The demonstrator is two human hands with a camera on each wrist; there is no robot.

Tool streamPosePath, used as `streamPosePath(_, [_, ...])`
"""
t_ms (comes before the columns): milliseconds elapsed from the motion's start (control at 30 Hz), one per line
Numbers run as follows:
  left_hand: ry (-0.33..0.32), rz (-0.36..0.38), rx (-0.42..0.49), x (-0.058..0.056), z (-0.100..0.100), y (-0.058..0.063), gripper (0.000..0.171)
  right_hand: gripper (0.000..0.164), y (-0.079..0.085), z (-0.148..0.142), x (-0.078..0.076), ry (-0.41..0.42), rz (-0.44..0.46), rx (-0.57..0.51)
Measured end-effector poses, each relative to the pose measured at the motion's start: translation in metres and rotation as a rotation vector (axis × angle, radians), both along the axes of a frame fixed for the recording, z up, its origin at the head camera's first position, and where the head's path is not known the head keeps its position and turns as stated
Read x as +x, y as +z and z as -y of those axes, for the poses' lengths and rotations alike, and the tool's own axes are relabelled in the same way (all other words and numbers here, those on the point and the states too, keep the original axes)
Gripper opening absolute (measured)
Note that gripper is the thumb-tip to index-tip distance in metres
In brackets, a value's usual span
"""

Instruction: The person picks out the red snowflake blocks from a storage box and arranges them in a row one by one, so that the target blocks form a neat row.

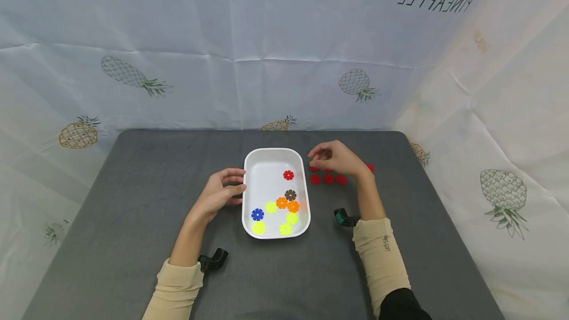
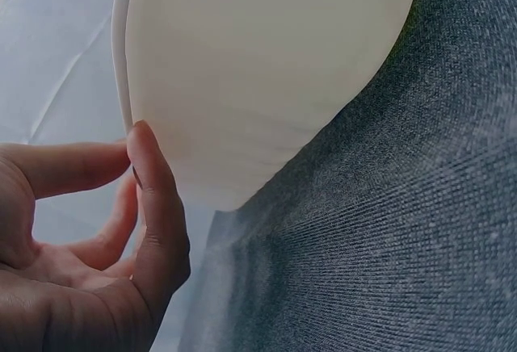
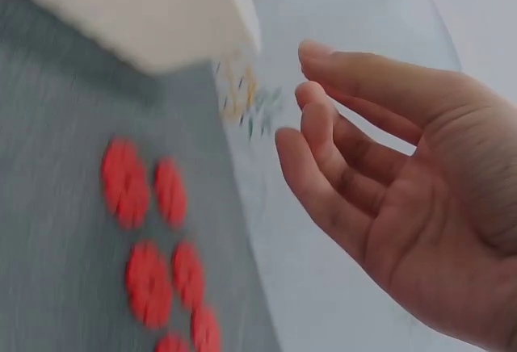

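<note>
At the table's middle stands a white tray (image 1: pixel 276 236) with a red notched disc (image 1: pixel 288 175), a brown one (image 1: pixel 290 195), a blue one (image 1: pixel 257 215), orange ones (image 1: pixel 282 203) and several yellow ones (image 1: pixel 285 229) inside. My left hand (image 1: pixel 219 192) pinches the tray's left rim between thumb and fingertips; the left wrist view shows the tray wall (image 2: pixel 266 61) close up. Over the red discs (image 1: pixel 328 179) right of the tray hovers my right hand (image 1: pixel 340 158), fingers loosely bent, nothing visible between them in the right wrist view. It partly hides the back row.
A grey cloth-covered table (image 1: pixel 146 201) carries everything. Behind and beside it hangs a pale curtain (image 1: pixel 284 23) printed with pineapples. Each wrist wears a black camera mount (image 1: pixel 214 259). One red disc (image 1: pixel 370 167) shows just right of the right wrist.
</note>
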State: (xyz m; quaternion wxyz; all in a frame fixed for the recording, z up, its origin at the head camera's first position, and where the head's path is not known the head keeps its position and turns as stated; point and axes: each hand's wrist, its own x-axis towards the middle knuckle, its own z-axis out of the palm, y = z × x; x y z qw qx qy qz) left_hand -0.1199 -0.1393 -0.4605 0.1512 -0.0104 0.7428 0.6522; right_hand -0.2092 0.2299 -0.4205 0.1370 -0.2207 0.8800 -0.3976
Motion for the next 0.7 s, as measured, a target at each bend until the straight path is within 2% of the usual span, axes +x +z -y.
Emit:
streamPosePath(200, [0.004,0.008,-0.001,-0.002,0.001,-0.001,0.050,0.026,0.015,0.052,-0.001,0.107,0.012,0.011])
streamPosePath(367, [0.007,0.014,-0.007,-0.003,0.001,-0.001,0.049,0.027,0.014,0.091,-0.008,0.211,0.072,0.116])
streamPosePath(533, [0.007,0.028,-0.008,-0.003,0.000,-0.002,0.049,0.025,0.006,0.113,-0.016,0.237,0.156,0.241])
streamPosePath(700, [-0.001,0.029,-0.008,-0.003,0.000,-0.002,0.050,0.025,0.001,0.120,-0.020,0.239,0.221,0.289])
